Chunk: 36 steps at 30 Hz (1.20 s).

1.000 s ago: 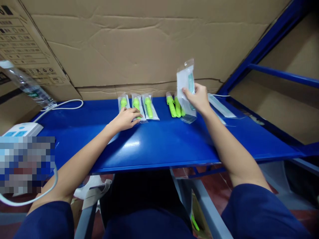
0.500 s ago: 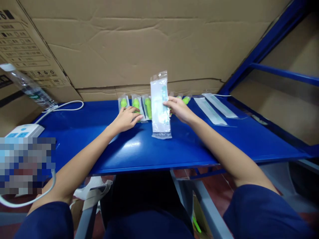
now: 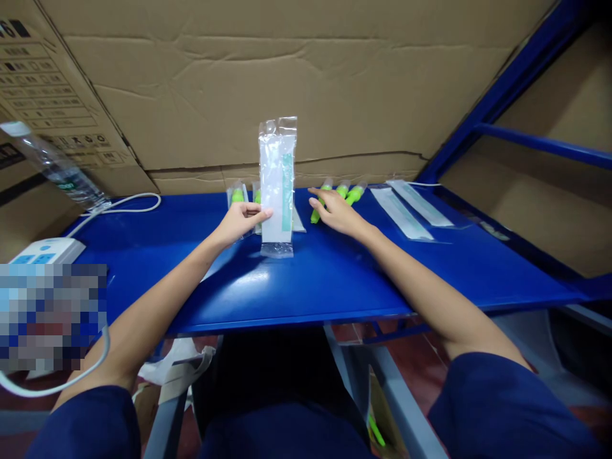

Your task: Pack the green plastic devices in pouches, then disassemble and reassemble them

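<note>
Worktop point(image 3: 335, 280): blue, glossy, one bright patch of reflected light point(image 3: 255, 276) towards the front. Back wall: brown cardboard sheet point(image 3: 306, 95), creased across. Left: second cardboard panel point(image 3: 45, 86), printed with dark symbols and boxed lines. Right: blue metal frame point(image 3: 492, 95), slanting, with one crossbar point(image 3: 545, 141), more cardboard point(image 3: 526, 210) behind. Below: reddish floor point(image 3: 414, 360), partly seen; grey bars point(image 3: 402, 401), one to either side.

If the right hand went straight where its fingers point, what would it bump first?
Probably the clear packet in the left hand; the right hand points that way. Depth is unclear; it might pass behind.
</note>
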Tool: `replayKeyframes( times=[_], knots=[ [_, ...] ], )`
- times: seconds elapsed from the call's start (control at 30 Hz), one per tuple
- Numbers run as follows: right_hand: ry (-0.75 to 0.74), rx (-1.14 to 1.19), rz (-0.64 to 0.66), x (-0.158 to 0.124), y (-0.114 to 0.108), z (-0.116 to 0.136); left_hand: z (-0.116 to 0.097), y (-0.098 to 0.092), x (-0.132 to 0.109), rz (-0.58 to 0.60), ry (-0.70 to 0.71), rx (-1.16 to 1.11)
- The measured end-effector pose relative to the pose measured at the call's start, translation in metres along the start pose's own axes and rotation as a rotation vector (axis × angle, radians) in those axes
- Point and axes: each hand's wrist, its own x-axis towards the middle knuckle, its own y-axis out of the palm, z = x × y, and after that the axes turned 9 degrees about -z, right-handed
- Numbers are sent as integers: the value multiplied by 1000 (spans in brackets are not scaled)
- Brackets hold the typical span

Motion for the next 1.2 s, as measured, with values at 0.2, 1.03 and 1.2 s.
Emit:
replayKeyframes(
  times=[0.2,1.03,1.2],
  knots=[
    [79,-319,202,2,-12,-6,2,-3,5,-180,-39,-91],
    [302,-390,225,-8,-12,15,10,-7,11,-296,-34,-198],
    [343,-254,124,-3,-7,-1,12,-8,15,-343,-57,-189]
  ],
)
